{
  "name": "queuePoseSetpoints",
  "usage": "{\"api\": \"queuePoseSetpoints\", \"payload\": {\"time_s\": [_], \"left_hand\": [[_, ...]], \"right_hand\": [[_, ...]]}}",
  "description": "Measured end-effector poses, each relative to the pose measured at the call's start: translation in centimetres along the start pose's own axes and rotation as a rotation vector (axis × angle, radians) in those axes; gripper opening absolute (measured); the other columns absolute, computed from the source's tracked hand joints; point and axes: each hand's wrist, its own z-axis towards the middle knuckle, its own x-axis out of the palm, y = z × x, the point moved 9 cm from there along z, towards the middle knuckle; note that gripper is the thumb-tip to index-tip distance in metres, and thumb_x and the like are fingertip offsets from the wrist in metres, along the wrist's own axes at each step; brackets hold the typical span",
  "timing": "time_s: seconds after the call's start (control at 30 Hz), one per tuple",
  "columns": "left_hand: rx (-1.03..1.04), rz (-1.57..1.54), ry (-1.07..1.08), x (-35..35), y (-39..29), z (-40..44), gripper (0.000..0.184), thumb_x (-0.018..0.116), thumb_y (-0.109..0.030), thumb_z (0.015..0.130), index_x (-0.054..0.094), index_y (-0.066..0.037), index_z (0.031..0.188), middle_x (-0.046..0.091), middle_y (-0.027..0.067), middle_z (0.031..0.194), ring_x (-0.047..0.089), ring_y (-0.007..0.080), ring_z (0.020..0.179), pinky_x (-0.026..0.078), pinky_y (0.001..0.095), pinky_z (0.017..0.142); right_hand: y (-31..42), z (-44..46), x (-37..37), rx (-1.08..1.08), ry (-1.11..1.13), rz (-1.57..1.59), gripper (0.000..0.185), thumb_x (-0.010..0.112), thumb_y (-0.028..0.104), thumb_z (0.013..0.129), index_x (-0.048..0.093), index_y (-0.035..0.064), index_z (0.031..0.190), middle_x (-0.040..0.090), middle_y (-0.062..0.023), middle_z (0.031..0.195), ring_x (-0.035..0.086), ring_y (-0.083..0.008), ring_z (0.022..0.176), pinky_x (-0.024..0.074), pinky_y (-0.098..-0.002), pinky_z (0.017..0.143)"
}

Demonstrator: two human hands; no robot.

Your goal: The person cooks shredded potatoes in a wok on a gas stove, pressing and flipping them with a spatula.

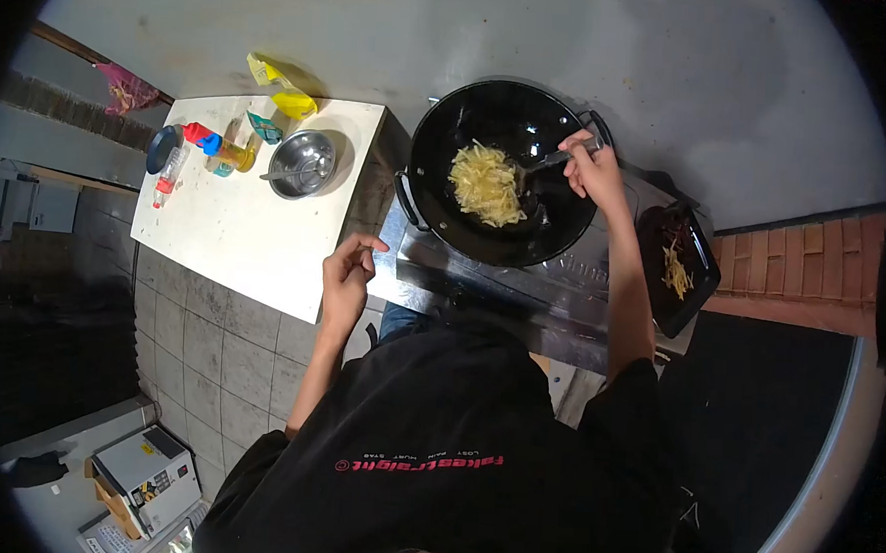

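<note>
A black two-handled wok (465,236) sits on the metal stove (522,291). Pale yellow shredded strips (488,187), which look like potato, are heaped in it. My right hand (591,171) is closed round the handle of a spatula (544,163) over the wok's right side. The spatula's head reaches into the wok beside the strips; its exact shape is hard to make out. My left hand (348,272) hangs in the air between the wok and the white table, holding nothing, with its index finger extended and the others loosely curled.
On the white table (235,236) to the left stand a metal bowl (304,164) with a spoon, several bottles (231,155) and a yellow packet (292,100). A black tray (686,264) with yellow strips and darker reddish pieces lies right of the stove. A wall (595,44) rises behind.
</note>
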Motion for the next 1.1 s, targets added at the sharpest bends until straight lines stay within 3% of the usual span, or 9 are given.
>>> {"api": "queuePoseSetpoints", "payload": {"time_s": [0.1,0.23,0.43,0.57,0.63,0.83,0.93,1.1], "left_hand": [[0.005,-0.002,0.004,0.0,0.0,0.1,0.049,0.031,0.014,0.067,0.065,0.003,0.099,0.036,-0.0054,0.063,0.03,0.0052,0.058,0.021,0.0235,0.054],[0.003,0.007,0.007,0.4,-0.2,0.2,0.048,0.031,0.014,0.067,0.065,0.003,0.099,0.036,-0.0057,0.063,0.03,0.0051,0.058,0.021,0.0236,0.054],[0.006,0.005,0.002,0.6,-0.4,0.3,0.049,0.031,0.014,0.066,0.065,0.003,0.099,0.037,-0.0055,0.063,0.03,0.0052,0.058,0.022,0.0234,0.054],[-0.002,0.013,0.009,0.8,-0.4,0.3,0.05,0.031,0.013,0.065,0.066,0.003,0.099,0.037,-0.0053,0.063,0.031,0.0054,0.059,0.022,0.0231,0.055],[-0.007,0.022,0.013,0.9,-0.1,0.4,0.05,0.03,0.014,0.065,0.066,0.003,0.098,0.037,-0.005,0.064,0.032,0.0058,0.059,0.023,0.0229,0.055],[-0.031,0.026,0.027,1.5,-0.2,0.6,0.051,0.029,0.017,0.065,0.066,0.002,0.098,0.036,-0.0044,0.063,0.032,0.0063,0.06,0.023,0.0235,0.056],[-0.034,0.023,0.039,1.8,-0.1,0.6,0.05,0.031,0.014,0.064,0.066,0.003,0.099,0.037,-0.0047,0.065,0.032,0.0062,0.06,0.024,0.0228,0.056],[-0.041,0.026,0.05,2.3,-0.1,0.7,0.05,0.031,0.013,0.063,0.065,0.003,0.099,0.037,-0.0046,0.065,0.032,0.0063,0.06,0.023,0.0234,0.056]], "right_hand": [[-1.1,-0.6,0.9,-0.007,0.009,0.189,0.019,0.051,0.02,0.102,0.063,0.0064,0.097,0.056,-0.0036,0.063,0.052,-0.0085,0.046,0.0346,-0.0237,0.038],[-0.5,-2.4,2.2,-0.049,-0.022,0.199,0.018,0.05,0.019,0.102,0.062,0.0063,0.097,0.056,-0.0038,0.063,0.052,-0.0085,0.046,0.0339,-0.0236,0.037],[3.2,-7.1,3.3,-0.103,-0.095,0.059,0.012,0.055,0.012,0.101,0.062,0.0037,0.096,0.06,-0.0024,0.067,0.056,-0.0078,0.056,0.0433,-0.026,0.053],[9.6,-11.7,5.3,-0.655,-0.136,-0.259,0.004,0.064,0.003,0.093,0.063,0.002,0.097,0.063,-0.0117,0.082,0.064,-0.0228,0.071,0.0491,-0.0322,0.062],[9.5,-12.9,6.5,-0.622,-0.024,-0.323,0.01,0.067,0.002,0.089,0.064,0.0028,0.097,0.059,-0.0131,0.088,0.064,-0.0305,0.076,0.0516,-0.0366,0.065],[9.1,-17.4,8.4,-0.654,0.068,-0.563,0.022,0.073,0.005,0.083,0.068,0.0056,0.105,0.053,-0.0129,0.092,0.065,-0.0288,0.079,0.0547,-0.0406,0.067],[9.9,-19.8,9.4,-0.761,0.17,-0.716,0.034,0.077,0.007,0.078,0.069,0.0059,0.11,0.048,-0.0102,0.093,0.064,-0.0244,0.085,0.0568,-0.0375,0.068],[10.7,-21.6,9.0,-0.793,0.208,-0.727,0.035,0.076,0.005,0.078,0.069,0.007,0.112,0.046,-0.008,0.091,0.062,-0.0203,0.083,0.0572,-0.0338,0.068]]}}
